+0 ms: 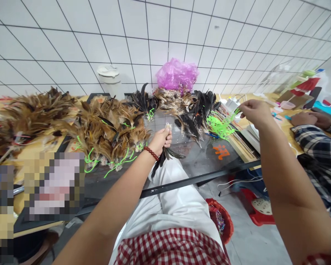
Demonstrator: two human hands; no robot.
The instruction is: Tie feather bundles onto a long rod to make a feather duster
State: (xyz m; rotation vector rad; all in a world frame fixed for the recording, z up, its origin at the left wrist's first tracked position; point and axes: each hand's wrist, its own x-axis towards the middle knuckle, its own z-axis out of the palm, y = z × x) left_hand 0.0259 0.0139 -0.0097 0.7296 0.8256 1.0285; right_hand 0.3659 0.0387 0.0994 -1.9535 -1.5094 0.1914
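Observation:
My left hand (pixel 161 140) is closed around a small bunch of dark feathers (pixel 163 159); their pale quill ends stick up above my fist and the black tips hang below it. Over on the right, my right hand (pixel 256 111) pinches bright green string (pixel 235 113) above a tangled heap of green strings (pixel 220 125). Loose black feathers (pixel 189 127) lie between the two hands. Several brown feather bundles (pixel 110 127), some with green string at their quills, are piled left of my left hand.
A pink plastic bag (pixel 178 73) and a white lidded container (pixel 109 78) stand by the tiled wall. Another person's hands (pixel 306 119) rest at the right. A red basket (pixel 222 219) sits on the floor below the dark table edge (pixel 187 183). More brown feathers (pixel 38 114) lie far left.

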